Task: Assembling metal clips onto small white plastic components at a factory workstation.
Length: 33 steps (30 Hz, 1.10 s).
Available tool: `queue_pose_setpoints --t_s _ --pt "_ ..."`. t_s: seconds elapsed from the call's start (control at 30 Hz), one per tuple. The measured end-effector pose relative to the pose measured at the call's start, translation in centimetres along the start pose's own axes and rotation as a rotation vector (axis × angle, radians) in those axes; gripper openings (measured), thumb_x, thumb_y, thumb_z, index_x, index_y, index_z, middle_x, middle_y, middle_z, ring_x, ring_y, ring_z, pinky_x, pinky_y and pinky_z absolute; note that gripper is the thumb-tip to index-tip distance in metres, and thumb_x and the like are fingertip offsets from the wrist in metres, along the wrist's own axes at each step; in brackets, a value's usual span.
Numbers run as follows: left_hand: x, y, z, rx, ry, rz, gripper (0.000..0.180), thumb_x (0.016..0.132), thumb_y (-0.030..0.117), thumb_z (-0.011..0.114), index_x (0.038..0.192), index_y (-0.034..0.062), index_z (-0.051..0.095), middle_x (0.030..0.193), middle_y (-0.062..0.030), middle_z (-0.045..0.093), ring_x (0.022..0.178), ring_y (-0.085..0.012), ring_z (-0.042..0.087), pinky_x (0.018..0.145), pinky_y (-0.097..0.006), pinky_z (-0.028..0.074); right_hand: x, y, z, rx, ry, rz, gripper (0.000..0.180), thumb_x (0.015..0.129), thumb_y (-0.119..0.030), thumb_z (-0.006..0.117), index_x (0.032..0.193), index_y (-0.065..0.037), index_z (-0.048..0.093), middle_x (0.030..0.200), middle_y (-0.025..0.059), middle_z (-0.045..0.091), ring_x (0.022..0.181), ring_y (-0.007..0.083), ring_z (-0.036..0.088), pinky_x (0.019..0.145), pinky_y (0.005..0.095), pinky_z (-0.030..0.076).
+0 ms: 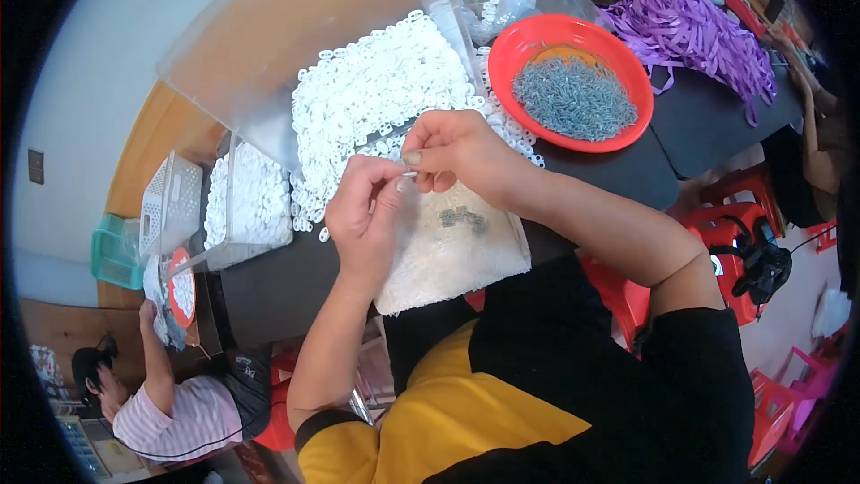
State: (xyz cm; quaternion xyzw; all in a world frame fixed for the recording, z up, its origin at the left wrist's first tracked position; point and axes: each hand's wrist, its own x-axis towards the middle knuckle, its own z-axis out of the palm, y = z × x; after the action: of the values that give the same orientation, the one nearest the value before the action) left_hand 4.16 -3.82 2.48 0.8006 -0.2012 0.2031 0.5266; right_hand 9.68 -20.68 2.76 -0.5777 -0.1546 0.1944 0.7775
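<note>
My left hand (363, 215) pinches a small white plastic piece (409, 174) between thumb and fingertips. My right hand (457, 154) meets it there, thumb and fingers closed together; what they hold is hidden. Below both hands lies a cream cloth (448, 264), spread at the table edge, with a small cluster of grey metal screws or pins (462, 219) on it. Just beyond my hands is a big heap of white plastic pieces with holes (385, 76). To the right, a red bowl (638, 81) holds many small grey metal screws or pins.
A large clear bin (260, 45) stands behind the heap. Left are a clear box of white pieces (246, 202), a white basket (170, 202) and a green basket (112, 251). Purple ribbons (690, 31) lie far right. Another person (184, 412) works at lower left; someone's arms (806, 99) show far right.
</note>
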Motion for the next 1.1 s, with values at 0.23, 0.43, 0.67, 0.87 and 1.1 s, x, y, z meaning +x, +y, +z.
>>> queue_pose_setpoints --t_s 0.23,0.43,0.67,0.87,1.1 --pt "-0.9 0.3 -0.1 0.055 0.065 0.149 0.005 0.086 -0.003 0.062 0.091 -0.0009 0.060 0.089 -0.0032 0.055 0.073 -0.0091 0.050 0.063 -0.020 0.040 -0.7 -0.9 0.4 0.135 -0.111 0.100 0.003 0.082 -0.002 0.062 0.085 0.000 0.060 0.075 0.0053 0.059 0.061 0.0126 0.060 0.052 0.0235 0.047" --pt "-1.5 1.9 0.7 -0.332 0.253 -0.269 0.007 0.088 0.000 0.063 0.095 -0.0003 0.062 0.081 -0.0047 0.059 0.066 -0.0103 0.052 0.057 -0.022 0.041 -1.2 -1.5 1.2 -0.109 -0.087 -0.080 0.009 0.085 -0.007 0.064 0.091 -0.001 0.059 0.078 0.0038 0.060 0.068 0.0100 0.059 0.060 0.0230 0.047" --pt "-2.0 2.6 0.8 -0.682 0.255 -0.524 0.012 0.091 0.008 0.061 0.096 -0.0033 0.059 0.081 -0.0086 0.063 0.061 -0.0126 0.055 0.054 -0.023 0.042 -2.0 0.0 2.9 -0.348 0.027 -0.298 0.007 0.087 -0.004 0.061 0.092 0.000 0.057 0.078 0.0017 0.059 0.069 0.0050 0.054 0.061 0.0215 0.045" --pt "-2.5 1.2 0.2 -0.762 0.323 -0.575 0.010 0.093 0.007 0.057 0.094 -0.0027 0.058 0.079 -0.0083 0.062 0.060 -0.0116 0.054 0.052 -0.023 0.042 -2.2 1.7 3.2 -0.307 0.045 -0.324 0.009 0.087 -0.003 0.058 0.095 0.001 0.058 0.079 -0.0001 0.059 0.074 0.0054 0.053 0.064 0.0222 0.043" --pt "-3.2 0.3 0.2 -0.640 0.296 -0.543 0.008 0.093 0.007 0.057 0.092 -0.0009 0.057 0.077 -0.0075 0.061 0.055 -0.0103 0.052 0.048 -0.022 0.041 -1.8 2.9 2.6 -0.503 0.053 -0.328 0.012 0.087 -0.005 0.054 0.094 0.003 0.059 0.079 0.0062 0.060 0.076 0.0103 0.055 0.068 0.0271 0.045"
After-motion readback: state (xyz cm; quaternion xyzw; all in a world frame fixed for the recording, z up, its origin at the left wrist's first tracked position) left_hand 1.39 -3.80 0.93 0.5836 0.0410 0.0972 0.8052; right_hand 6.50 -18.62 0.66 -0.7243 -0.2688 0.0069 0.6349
